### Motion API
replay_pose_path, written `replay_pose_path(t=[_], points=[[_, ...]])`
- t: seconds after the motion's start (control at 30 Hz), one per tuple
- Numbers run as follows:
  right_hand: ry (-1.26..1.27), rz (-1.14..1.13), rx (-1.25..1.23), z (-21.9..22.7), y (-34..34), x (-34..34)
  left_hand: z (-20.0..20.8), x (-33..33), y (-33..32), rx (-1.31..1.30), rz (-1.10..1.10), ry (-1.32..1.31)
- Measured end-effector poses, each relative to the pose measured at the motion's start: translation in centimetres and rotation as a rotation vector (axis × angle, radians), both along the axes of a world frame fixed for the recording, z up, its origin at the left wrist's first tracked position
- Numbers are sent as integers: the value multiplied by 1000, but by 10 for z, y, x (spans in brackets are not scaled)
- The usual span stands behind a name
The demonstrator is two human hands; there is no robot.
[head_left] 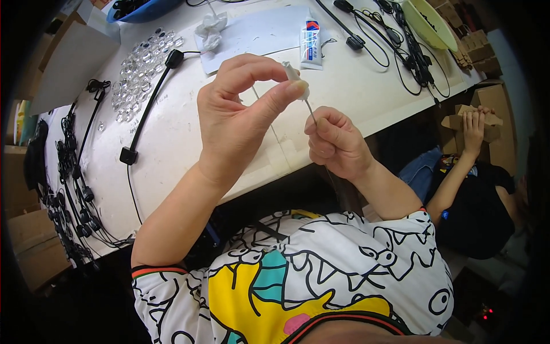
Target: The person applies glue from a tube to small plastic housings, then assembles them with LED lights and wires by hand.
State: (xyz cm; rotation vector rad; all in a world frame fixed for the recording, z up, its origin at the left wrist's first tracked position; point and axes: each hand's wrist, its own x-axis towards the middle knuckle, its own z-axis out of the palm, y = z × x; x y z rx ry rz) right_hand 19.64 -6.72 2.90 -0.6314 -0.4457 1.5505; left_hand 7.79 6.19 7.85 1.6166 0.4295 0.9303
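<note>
Left hand (238, 123) pinches a small white piece (293, 73) — light, likely fragile; right hand (335, 143) grips the thin stiff pin (310, 110) low.

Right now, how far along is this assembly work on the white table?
Done: hard to tell; no finished pile can be told apart. In hand: the left hand pinches a small whitish piece while the right hand holds a thin pin up to it. Left: many clear lenses lie loose on the table, with black cables bunched along its left edge and a glue tube nearby.
</note>
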Motion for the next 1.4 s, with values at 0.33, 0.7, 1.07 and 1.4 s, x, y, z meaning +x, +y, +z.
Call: replay_pose_path(t=[0.33,0.7,1.07,1.4], points=[[72,17,-13,6,4,-5,-3,0,-2,-24,-3,-11],[-70,-4,-28,3,0,0,0,-1,-1,-21,-5,-5],[59,18,-70,-1,-1,-4,-4,0,-2,-48,-14,-25],[-10,-6,-104,10,1,-1,-8,1,-1,-11,-6,11]])
